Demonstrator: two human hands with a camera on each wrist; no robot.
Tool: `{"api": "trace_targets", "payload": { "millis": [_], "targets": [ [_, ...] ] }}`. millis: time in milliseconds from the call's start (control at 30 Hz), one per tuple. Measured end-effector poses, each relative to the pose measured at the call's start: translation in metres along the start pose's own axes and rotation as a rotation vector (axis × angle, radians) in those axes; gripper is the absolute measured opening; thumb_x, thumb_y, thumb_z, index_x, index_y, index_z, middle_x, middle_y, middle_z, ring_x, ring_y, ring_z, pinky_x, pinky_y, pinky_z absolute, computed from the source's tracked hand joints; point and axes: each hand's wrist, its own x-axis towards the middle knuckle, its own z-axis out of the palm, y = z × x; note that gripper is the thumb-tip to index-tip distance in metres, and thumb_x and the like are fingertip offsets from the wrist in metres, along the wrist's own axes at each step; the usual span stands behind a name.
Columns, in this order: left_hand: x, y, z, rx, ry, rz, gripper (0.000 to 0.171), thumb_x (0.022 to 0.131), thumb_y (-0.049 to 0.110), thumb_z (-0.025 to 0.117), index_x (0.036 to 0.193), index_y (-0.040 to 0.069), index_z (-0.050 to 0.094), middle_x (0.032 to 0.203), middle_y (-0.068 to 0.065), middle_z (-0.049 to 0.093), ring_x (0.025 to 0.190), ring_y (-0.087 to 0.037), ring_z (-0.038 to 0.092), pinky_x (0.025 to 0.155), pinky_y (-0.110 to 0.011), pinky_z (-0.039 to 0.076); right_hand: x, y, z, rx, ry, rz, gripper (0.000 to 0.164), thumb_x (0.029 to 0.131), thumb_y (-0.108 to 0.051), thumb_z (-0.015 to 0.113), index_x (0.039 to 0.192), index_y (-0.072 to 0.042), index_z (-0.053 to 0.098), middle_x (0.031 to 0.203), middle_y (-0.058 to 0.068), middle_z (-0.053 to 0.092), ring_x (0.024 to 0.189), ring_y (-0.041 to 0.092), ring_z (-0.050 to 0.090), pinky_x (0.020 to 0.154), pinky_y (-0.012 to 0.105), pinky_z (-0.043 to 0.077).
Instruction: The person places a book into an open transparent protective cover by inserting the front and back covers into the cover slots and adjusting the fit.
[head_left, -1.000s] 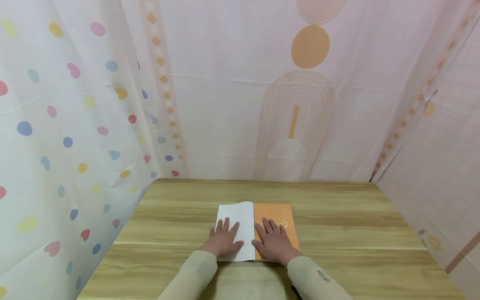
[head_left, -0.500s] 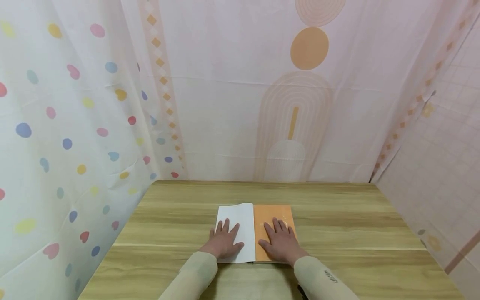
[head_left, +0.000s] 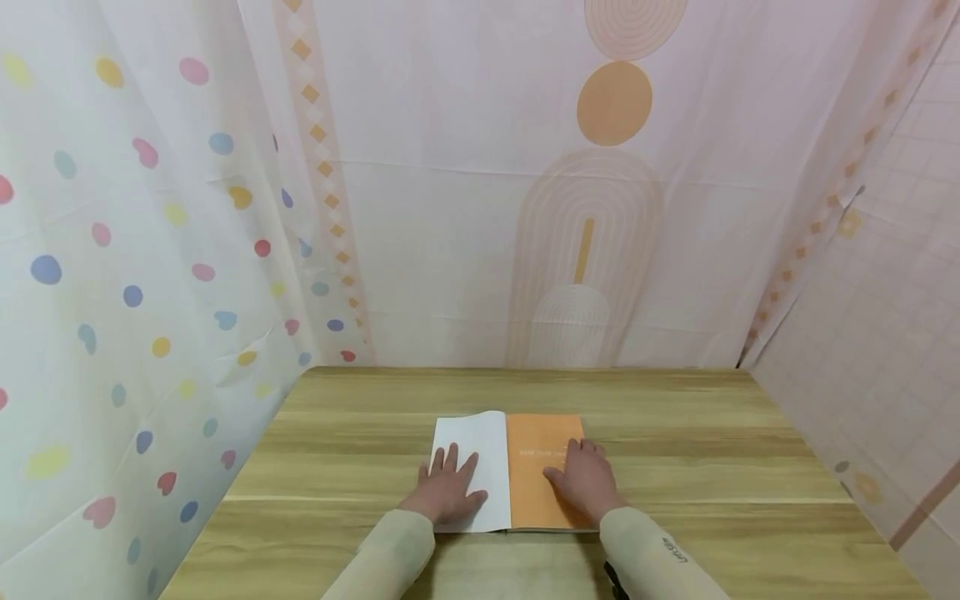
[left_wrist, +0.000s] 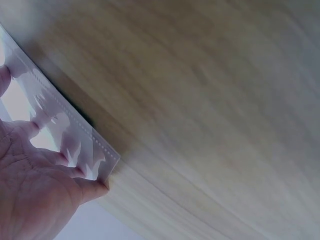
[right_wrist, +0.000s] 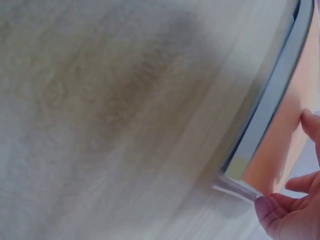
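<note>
An open book lies on the wooden table, with a white left page [head_left: 472,429] and an orange right page [head_left: 534,492]. My left hand [head_left: 446,492] rests flat on the white page, fingers spread. In the left wrist view a clear plastic cover [left_wrist: 102,144] with a row of small holes runs along the book's edge beside the palm. My right hand [head_left: 588,479] is at the outer edge of the orange page, thumb on the page and fingers bent over the edge. The right wrist view shows the book's thick page block [right_wrist: 282,75] under the orange sheet.
The wooden table [head_left: 712,467] surrounds the book on all sides. A patterned cloth [head_left: 450,250] hangs behind it, with a dotted cloth [head_left: 187,417] on the left and a pale one [head_left: 862,333] on the right.
My right hand has slid rightward from the middle of the orange page to its outer edge, its fingers drawing together and bending. The left hand has stayed in place.
</note>
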Motion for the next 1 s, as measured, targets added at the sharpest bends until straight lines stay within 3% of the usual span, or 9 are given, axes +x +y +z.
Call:
{"api": "trace_targets", "payload": {
  "millis": [200,400,500,600,733,1000],
  "targets": [
    [0.001,0.000,-0.001,-0.004,0.004,-0.003,0.068,0.098,0.044,0.056,0.152,0.007,0.039,0.159,-0.030,0.018,0.146,-0.050,0.010,0.112,-0.068,0.010,0.004,0.003,-0.007,0.080,-0.007,0.055,0.075,0.088,-0.029,0.076,0.133,0.022,0.045,0.127,0.040,0.049,0.120,0.053,0.046,0.095,0.053,0.047],
    [0.002,-0.002,0.000,0.001,0.008,0.000,0.068,0.098,0.044,0.055,0.152,0.007,0.038,0.159,-0.030,0.017,0.145,-0.051,0.010,0.112,-0.068,0.011,0.006,0.002,-0.016,0.113,0.001,0.057,0.060,0.079,-0.021,0.081,0.114,0.021,0.056,0.110,0.032,0.061,0.105,0.045,0.057,0.091,0.052,0.047],
    [0.001,-0.002,0.000,0.001,0.010,-0.003,0.068,0.097,0.044,0.056,0.152,0.007,0.039,0.159,-0.030,0.018,0.145,-0.051,0.011,0.112,-0.068,0.010,0.005,-0.002,-0.022,0.127,-0.013,0.080,0.043,0.079,-0.019,0.079,0.097,0.014,0.060,0.096,0.023,0.063,0.086,0.035,0.059,0.079,0.046,0.050],
    [0.001,-0.002,0.000,0.008,0.012,-0.001,0.068,0.097,0.044,0.056,0.152,0.007,0.040,0.158,-0.030,0.018,0.145,-0.051,0.011,0.112,-0.068,0.011,0.003,-0.005,-0.026,0.165,-0.023,0.114,0.027,0.082,-0.018,0.072,0.074,0.003,0.057,0.076,0.012,0.057,0.065,0.024,0.050,0.060,0.036,0.045],
    [0.001,-0.003,0.001,0.014,0.014,0.008,0.068,0.097,0.045,0.056,0.152,0.007,0.040,0.158,-0.031,0.018,0.145,-0.051,0.012,0.112,-0.068,0.011,0.002,-0.008,-0.029,0.212,-0.024,0.151,0.037,0.090,-0.020,0.061,0.059,-0.009,0.044,0.061,0.004,0.043,0.055,0.018,0.040,0.053,0.030,0.035],
    [0.001,-0.003,0.004,0.019,0.023,0.019,0.068,0.097,0.045,0.056,0.151,0.007,0.040,0.158,-0.031,0.019,0.144,-0.052,0.012,0.111,-0.069,0.011,0.001,-0.005,-0.030,0.282,-0.019,0.218,0.040,0.095,-0.022,0.054,0.058,-0.011,0.042,0.060,0.002,0.041,0.053,0.017,0.039,0.053,0.030,0.034]
  ]
}}
